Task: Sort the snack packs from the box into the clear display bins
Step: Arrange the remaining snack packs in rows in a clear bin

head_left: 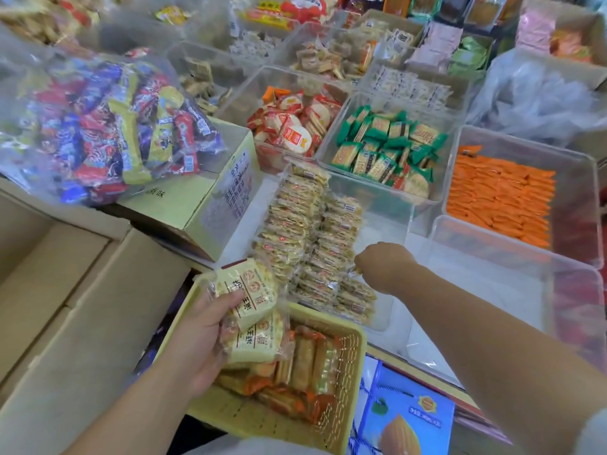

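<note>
While left hand is gripping yellow packs over basket, right hand is reaching, curled, into bin rows; its grip unclear. Bin-filling is running; next move likely calling for passing a pack across

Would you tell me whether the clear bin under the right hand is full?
Partly full: pale snack packs line the clear bin's left side; its right side is bare.

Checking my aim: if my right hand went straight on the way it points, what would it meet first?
The stacked pale cracker packs in the clear bin: your right hand points left at them, fingertips seemingly touching, though depth is unclear.
</note>
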`<state>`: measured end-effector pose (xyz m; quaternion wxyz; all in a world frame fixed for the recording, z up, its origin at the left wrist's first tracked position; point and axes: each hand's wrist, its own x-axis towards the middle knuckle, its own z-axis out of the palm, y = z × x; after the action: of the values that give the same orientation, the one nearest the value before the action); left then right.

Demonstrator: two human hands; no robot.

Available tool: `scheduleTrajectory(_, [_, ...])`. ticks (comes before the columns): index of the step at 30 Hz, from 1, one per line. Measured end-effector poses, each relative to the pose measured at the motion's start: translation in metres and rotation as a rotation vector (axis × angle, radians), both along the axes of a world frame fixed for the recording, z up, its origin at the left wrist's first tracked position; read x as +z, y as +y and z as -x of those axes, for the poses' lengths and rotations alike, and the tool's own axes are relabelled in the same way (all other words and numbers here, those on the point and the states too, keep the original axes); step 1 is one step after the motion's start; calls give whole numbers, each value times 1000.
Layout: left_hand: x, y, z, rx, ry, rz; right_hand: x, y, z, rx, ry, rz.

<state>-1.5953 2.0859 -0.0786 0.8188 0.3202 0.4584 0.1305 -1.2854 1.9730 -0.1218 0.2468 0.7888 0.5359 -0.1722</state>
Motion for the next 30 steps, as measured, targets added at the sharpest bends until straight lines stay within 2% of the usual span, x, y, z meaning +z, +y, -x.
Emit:
scheduleTrajectory(7, [-3, -3, 5, 14, -39, -26, -18, 12, 4, -143, 149, 154])
scheduleTrajectory(13, [3, -5, 10, 9, -38, -13, -29, 22, 14, -167, 135, 308])
scheduleTrajectory(18, [10, -4, 12, 15, -45, -20, -30, 24, 22, -284, 195, 253])
scheduleTrajectory(21, [14, -4, 11, 6, -34, -38, -14, 18, 26, -399, 194, 103])
scheduleTrajectory(24, [18, -5, 7, -10, -9, -93, 14, 8, 37, -423, 180, -100])
scheduleTrajectory(26, [22, -7, 3, -28, 20, -164, 38, -1, 57, -463, 347, -356])
scheduleTrajectory(28, [26, -9, -2, -73, 61, -242, 64, -11, 86, -538, 611, -628])
scheduleTrajectory(30, [30, -14, -11, -123, 102, -322, 85, -20, 116, -582, 802, -805])
